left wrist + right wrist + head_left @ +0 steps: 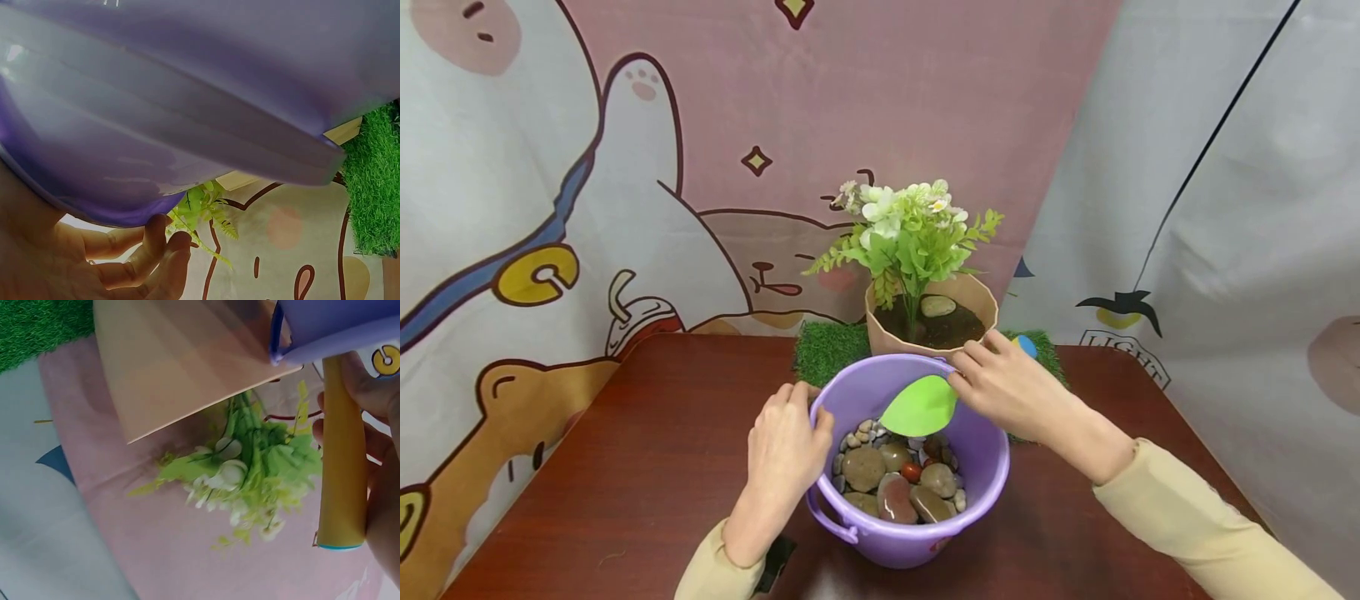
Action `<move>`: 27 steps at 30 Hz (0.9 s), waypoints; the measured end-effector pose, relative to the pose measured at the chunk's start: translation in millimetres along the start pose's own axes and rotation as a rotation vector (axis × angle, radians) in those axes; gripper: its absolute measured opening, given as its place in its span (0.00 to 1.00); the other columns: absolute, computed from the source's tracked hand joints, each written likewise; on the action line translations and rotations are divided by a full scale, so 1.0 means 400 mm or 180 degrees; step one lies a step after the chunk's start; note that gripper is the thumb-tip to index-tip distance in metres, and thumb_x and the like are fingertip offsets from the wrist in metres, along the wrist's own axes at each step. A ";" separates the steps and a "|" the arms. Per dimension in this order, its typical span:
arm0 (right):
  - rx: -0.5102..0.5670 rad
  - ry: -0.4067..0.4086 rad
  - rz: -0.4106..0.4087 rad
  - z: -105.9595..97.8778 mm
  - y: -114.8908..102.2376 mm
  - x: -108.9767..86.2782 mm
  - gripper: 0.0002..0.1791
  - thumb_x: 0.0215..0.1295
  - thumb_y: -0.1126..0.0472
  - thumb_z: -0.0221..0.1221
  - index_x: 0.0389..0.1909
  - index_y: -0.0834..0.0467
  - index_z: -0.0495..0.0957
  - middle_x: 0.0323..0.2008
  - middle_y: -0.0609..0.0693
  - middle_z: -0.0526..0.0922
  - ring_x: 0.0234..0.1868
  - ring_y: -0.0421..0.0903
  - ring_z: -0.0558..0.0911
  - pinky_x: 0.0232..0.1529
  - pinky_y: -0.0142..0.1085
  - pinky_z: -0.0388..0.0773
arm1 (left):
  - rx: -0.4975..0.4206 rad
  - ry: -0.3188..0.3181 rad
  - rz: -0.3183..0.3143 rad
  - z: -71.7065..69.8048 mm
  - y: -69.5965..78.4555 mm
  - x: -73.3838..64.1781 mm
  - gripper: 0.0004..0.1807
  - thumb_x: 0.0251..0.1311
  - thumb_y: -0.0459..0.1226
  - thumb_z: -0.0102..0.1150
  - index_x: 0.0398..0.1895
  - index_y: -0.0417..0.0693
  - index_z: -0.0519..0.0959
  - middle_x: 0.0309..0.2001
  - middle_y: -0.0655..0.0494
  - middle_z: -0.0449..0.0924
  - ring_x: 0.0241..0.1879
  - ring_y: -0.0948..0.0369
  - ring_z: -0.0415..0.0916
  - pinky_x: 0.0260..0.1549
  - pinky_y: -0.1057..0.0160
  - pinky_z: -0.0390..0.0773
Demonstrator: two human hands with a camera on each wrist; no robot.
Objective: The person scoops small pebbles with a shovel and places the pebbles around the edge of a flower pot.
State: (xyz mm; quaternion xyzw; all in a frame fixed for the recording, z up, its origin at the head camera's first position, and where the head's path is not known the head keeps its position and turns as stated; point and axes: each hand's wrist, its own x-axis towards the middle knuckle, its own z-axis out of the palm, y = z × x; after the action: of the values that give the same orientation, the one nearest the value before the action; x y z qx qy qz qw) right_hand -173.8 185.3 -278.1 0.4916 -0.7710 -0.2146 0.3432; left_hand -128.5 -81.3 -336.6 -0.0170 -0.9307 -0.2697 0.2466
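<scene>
A purple bucket [880,546] stands before me with wet stones [895,496] of several sizes inside, larger ones on top of pebbles. At its left side my left hand [786,442] grips the rim; the fingertips show past the rim [119,219] in the left wrist view. My right hand [1011,383], over the far right rim, holds a toy trowel by its yellow handle [342,462]. The trowel's light green blade [921,407] points left and down into the bucket, above the stones. The bucket's bail handle [831,521] hangs down at the near left.
Behind the bucket, a beige pot [992,310] holds soil, a pale stone [937,306] and white-flowered greenery [917,233]. Artificial grass [829,350] lies around the pot on the brown table [685,433]. Printed cloth [962,92] hangs behind. A dark object [775,562] lies by the left wrist.
</scene>
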 end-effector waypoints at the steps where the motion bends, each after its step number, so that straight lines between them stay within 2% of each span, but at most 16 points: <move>1: -0.0023 -0.0033 -0.0049 0.000 -0.005 0.002 0.05 0.59 0.66 0.51 0.27 0.59 0.74 0.30 0.52 0.78 0.32 0.49 0.74 0.35 0.40 0.66 | -0.0003 0.0002 0.0003 0.000 0.000 0.000 0.10 0.50 0.36 0.57 0.35 0.41 0.81 0.31 0.48 0.80 0.34 0.48 0.78 0.29 0.46 0.76; 3: -0.0049 -0.0086 -0.0126 0.002 -0.013 0.004 0.01 0.54 0.65 0.57 0.26 0.58 0.74 0.28 0.51 0.77 0.33 0.49 0.74 0.37 0.40 0.66 | -0.0006 0.0005 0.0007 0.000 0.000 0.000 0.10 0.50 0.36 0.58 0.35 0.41 0.81 0.31 0.48 0.80 0.34 0.48 0.78 0.30 0.47 0.76; 5: -0.0062 -0.0117 -0.0188 0.003 -0.020 0.005 0.04 0.51 0.64 0.60 0.25 0.57 0.74 0.26 0.50 0.75 0.33 0.49 0.74 0.38 0.40 0.66 | -0.0007 0.0009 0.0014 0.000 0.000 0.000 0.10 0.50 0.36 0.58 0.35 0.41 0.81 0.31 0.48 0.80 0.34 0.48 0.78 0.30 0.46 0.76; 13: -0.0089 -0.0200 -0.0338 0.004 -0.043 0.015 0.04 0.53 0.61 0.59 0.22 0.53 0.75 0.23 0.47 0.73 0.29 0.46 0.70 0.39 0.39 0.65 | 0.0001 0.0024 0.0025 0.000 0.000 -0.001 0.10 0.50 0.35 0.57 0.35 0.41 0.81 0.32 0.48 0.80 0.34 0.47 0.78 0.30 0.47 0.76; 23: -0.0112 0.0003 -0.0358 0.014 -0.065 0.032 0.07 0.55 0.60 0.56 0.20 0.52 0.75 0.22 0.46 0.72 0.27 0.45 0.67 0.37 0.37 0.64 | 0.0005 0.0037 0.0032 0.000 0.000 -0.002 0.10 0.50 0.35 0.57 0.35 0.41 0.81 0.31 0.48 0.80 0.34 0.48 0.78 0.30 0.47 0.76; 27: -0.0008 -0.0026 -0.0286 0.024 -0.073 0.032 0.04 0.51 0.60 0.60 0.21 0.53 0.75 0.23 0.46 0.73 0.28 0.46 0.69 0.36 0.38 0.64 | 0.0006 0.0031 0.0030 -0.001 0.000 -0.002 0.10 0.50 0.35 0.58 0.35 0.41 0.80 0.31 0.48 0.80 0.34 0.48 0.78 0.30 0.47 0.76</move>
State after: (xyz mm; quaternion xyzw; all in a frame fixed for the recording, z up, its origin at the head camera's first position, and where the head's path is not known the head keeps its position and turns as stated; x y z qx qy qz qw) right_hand -166.9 161.1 -300.0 0.5244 -0.7493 -0.2329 0.3307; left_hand -127.8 -81.3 -336.8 -0.0199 -0.9296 -0.2678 0.2524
